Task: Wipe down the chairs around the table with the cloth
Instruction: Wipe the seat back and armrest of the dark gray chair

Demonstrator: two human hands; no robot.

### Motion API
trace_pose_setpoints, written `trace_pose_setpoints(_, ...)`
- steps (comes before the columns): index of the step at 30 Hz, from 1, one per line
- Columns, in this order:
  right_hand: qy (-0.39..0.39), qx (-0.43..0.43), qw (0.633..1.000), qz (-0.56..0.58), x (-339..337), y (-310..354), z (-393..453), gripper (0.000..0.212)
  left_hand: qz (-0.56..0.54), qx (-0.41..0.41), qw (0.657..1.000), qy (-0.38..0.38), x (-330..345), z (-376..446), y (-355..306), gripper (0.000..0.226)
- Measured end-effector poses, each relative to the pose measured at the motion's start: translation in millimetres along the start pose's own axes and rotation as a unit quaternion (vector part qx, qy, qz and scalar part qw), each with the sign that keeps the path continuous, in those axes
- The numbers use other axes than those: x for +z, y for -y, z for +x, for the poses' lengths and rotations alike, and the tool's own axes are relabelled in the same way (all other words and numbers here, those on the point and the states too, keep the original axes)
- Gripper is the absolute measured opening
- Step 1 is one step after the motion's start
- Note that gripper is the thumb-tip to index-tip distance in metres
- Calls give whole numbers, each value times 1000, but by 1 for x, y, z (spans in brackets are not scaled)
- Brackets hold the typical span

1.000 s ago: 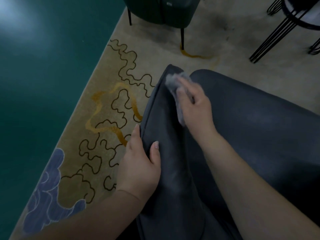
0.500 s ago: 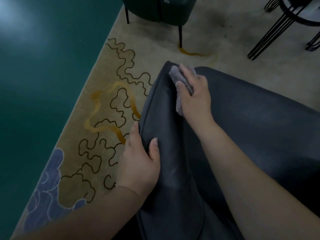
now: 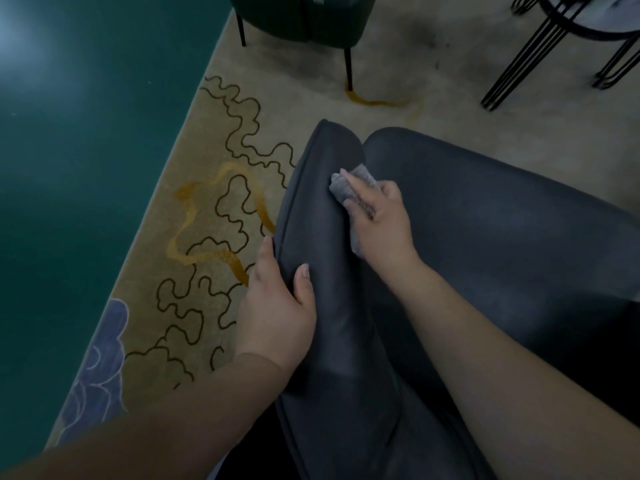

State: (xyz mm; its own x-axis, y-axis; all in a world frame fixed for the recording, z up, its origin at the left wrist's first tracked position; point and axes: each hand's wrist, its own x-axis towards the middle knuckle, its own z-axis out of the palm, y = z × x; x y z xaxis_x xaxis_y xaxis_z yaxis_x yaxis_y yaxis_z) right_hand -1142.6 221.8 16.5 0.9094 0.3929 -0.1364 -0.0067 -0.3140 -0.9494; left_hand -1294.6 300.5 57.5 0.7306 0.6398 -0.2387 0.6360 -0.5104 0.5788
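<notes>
— So, which way does that armrest (image 3: 329, 271) run?

— Its long axis goes from the bottom of the view up and slightly left, ending in a rounded tip that points toward the dark green chair (image 3: 304, 19) at the top. It belongs to the dark grey chair (image 3: 502, 237), whose seat spreads away to the right.

— And the cloth (image 3: 346, 185)?

— Grey, bunched, lying on the inner side of the armrest, a little short of the tip, in the crease where the armrest meets the seat.

— What can't you make out?

— Most of the cloth is under the right hand (image 3: 377, 220); only a crumpled end by the fingertips and a strip under the palm show. The grey chair is cut off at the bottom and right edges. The green chair loses its top to the frame, and only black wire legs (image 3: 519, 67) of the worktop show at the upper right.

— How are the hands set?

— The right hand lies palm down, fingers curled over the cloth, its grip closed on it and pressing it to the armrest. The left hand (image 3: 277, 306) clasps the armrest's outer edge lower down, thumb on top, fingers wrapped over the far side above the patterned rug (image 3: 207, 237). Both forearms reach in from the bottom.
</notes>
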Motion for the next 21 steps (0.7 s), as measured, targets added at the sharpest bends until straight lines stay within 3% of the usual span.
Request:
trace_pose_setpoints(8,96,9,995,-6,-24,-6,-106,51,-4,-13,1000,12,0,1,0,65)
trace_pose_setpoints(11,32,65,997,-25,-34,2,-120,42,-41,-18,999,32,-3,2,-1,63)
trace_pose_setpoints(15,-62,116,989,-73,-45,16,-123,36,-94,7,988,124,-18,8,7,65)
trace_pose_setpoints(18,-76,118,983,-121,-45,35,-114,34,-14,44,980,192,-45,23,20,63)
trace_pose_setpoints(21,-99,110,978,-144,-31,61,-99,34,93,99,968,210,-79,47,30,61)
